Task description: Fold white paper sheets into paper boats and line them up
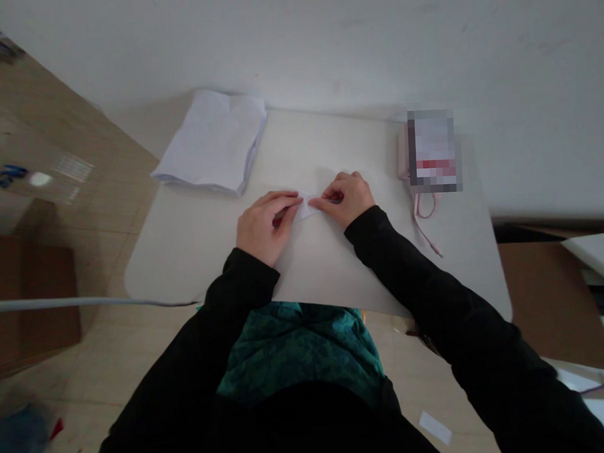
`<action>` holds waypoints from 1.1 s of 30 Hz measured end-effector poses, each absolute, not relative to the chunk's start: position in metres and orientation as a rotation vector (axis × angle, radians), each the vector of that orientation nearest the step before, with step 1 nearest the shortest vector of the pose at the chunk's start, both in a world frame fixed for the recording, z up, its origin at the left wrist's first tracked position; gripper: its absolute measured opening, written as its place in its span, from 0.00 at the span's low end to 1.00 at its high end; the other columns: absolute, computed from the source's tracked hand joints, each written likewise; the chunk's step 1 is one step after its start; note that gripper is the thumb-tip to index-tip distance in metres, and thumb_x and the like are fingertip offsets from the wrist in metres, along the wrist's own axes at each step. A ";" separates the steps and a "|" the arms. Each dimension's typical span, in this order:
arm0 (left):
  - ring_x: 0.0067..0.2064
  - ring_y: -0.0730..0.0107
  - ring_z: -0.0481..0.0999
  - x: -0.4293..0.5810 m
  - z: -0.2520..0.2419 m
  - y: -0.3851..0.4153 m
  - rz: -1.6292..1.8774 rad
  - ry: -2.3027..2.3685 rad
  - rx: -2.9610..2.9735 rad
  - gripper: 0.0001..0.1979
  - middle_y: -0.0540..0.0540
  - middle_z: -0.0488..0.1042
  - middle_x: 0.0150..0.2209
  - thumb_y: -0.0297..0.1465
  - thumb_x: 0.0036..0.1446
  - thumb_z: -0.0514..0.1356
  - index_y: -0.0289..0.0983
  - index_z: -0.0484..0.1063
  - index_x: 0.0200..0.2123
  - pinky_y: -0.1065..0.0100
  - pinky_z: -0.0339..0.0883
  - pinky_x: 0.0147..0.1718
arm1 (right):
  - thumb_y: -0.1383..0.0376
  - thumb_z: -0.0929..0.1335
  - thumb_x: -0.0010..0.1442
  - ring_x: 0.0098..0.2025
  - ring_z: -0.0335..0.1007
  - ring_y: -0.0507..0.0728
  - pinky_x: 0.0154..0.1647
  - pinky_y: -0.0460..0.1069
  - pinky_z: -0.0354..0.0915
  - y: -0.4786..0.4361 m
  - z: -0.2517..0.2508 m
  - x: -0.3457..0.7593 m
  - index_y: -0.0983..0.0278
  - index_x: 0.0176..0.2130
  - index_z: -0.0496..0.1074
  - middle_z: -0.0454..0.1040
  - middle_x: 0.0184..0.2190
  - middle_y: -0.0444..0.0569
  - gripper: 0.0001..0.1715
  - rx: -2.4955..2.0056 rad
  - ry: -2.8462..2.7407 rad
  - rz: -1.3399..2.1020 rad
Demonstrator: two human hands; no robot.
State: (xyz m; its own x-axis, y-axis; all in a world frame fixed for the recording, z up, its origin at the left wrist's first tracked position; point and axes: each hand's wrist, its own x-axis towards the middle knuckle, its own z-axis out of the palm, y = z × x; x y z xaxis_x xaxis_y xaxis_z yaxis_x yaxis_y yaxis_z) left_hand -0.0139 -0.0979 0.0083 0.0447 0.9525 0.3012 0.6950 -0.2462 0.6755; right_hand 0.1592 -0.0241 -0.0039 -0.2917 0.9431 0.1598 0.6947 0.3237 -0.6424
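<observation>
A small piece of white paper (307, 209) lies between my two hands over the middle of the table; it looks folded, though fingers cover much of it. My left hand (268, 226) pinches its left end between thumb and fingertips. At the right end, my right hand (348, 199) is closed on the paper with thumb and forefinger, the other fingers curled in. To the far left of the table lies a stack of white paper sheets (218, 140), slightly wavy, apart from both hands.
The white table (192, 238) stands against a pale wall. A pink device (403, 150), partly blurred out, sits at the back right, its pink cable (425, 231) trailing forward. A grey cord (110, 301) meets the front left edge. Cardboard boxes (45, 298) stand at the left.
</observation>
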 end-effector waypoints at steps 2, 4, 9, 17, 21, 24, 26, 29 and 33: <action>0.46 0.68 0.76 -0.012 0.008 -0.097 1.032 1.678 1.970 0.10 0.47 0.77 0.46 0.32 0.58 0.57 0.40 0.78 0.40 0.70 0.75 0.37 | 0.57 0.75 0.46 0.32 0.59 0.57 0.37 0.56 0.61 -0.024 -0.004 0.159 0.62 0.20 0.70 0.68 0.24 0.48 0.15 -1.451 -2.076 0.636; 0.42 0.69 0.77 -0.010 0.008 -0.097 1.035 1.697 1.948 0.10 0.47 0.77 0.45 0.33 0.57 0.59 0.40 0.78 0.40 0.71 0.75 0.34 | 0.58 0.75 0.47 0.32 0.59 0.57 0.37 0.56 0.61 -0.024 -0.003 0.159 0.63 0.20 0.70 0.68 0.24 0.49 0.15 -1.468 -2.079 0.642; 0.37 0.69 0.78 -0.006 0.008 -0.095 1.034 1.803 1.960 0.08 0.48 0.78 0.42 0.36 0.53 0.63 0.40 0.80 0.35 0.70 0.74 0.31 | 0.58 0.75 0.47 0.33 0.60 0.57 0.37 0.56 0.61 -0.027 0.002 0.157 0.63 0.20 0.70 0.68 0.25 0.49 0.15 -1.487 -2.079 0.645; 0.35 0.70 0.77 -0.008 0.011 -0.087 0.974 1.823 1.943 0.06 0.48 0.78 0.40 0.36 0.49 0.66 0.40 0.79 0.30 0.69 0.73 0.29 | 0.57 0.74 0.47 0.34 0.61 0.58 0.37 0.55 0.60 -0.027 0.002 0.155 0.63 0.21 0.71 0.68 0.26 0.50 0.14 -1.532 -2.123 0.627; 0.37 0.70 0.77 -0.012 0.015 -0.085 0.889 1.770 1.956 0.07 0.47 0.77 0.43 0.35 0.51 0.65 0.39 0.79 0.32 0.71 0.74 0.29 | 0.55 0.73 0.48 0.35 0.61 0.58 0.38 0.55 0.60 -0.025 -0.002 0.157 0.63 0.22 0.73 0.69 0.26 0.50 0.14 -1.530 -2.130 0.619; 0.40 0.68 0.77 -0.013 0.016 -0.085 0.832 1.734 1.977 0.07 0.46 0.76 0.47 0.34 0.52 0.64 0.39 0.79 0.34 0.69 0.75 0.32 | 0.54 0.72 0.49 0.37 0.62 0.59 0.40 0.55 0.59 -0.025 -0.004 0.157 0.63 0.23 0.74 0.70 0.27 0.50 0.15 -1.531 -2.124 0.638; 0.44 0.66 0.77 -0.014 0.017 -0.086 0.805 1.700 1.983 0.07 0.47 0.75 0.50 0.32 0.53 0.63 0.40 0.79 0.36 0.66 0.76 0.35 | 0.54 0.73 0.48 0.38 0.62 0.60 0.41 0.55 0.59 -0.026 -0.005 0.156 0.63 0.22 0.74 0.71 0.27 0.50 0.15 -1.543 -2.112 0.630; 0.49 0.63 0.75 -0.017 0.017 -0.087 0.772 1.640 1.995 0.10 0.45 0.73 0.53 0.27 0.54 0.61 0.39 0.79 0.39 0.62 0.76 0.42 | 0.55 0.74 0.47 0.38 0.62 0.61 0.40 0.55 0.59 -0.026 -0.007 0.153 0.62 0.21 0.73 0.70 0.26 0.50 0.15 -1.566 -2.089 0.592; 0.50 0.62 0.75 -0.021 0.021 -0.088 0.721 1.573 1.994 0.13 0.41 0.71 0.55 0.22 0.52 0.59 0.35 0.78 0.41 0.61 0.76 0.45 | 0.54 0.74 0.47 0.38 0.62 0.60 0.41 0.55 0.58 -0.025 -0.009 0.152 0.62 0.22 0.73 0.71 0.27 0.50 0.15 -1.590 -2.096 0.581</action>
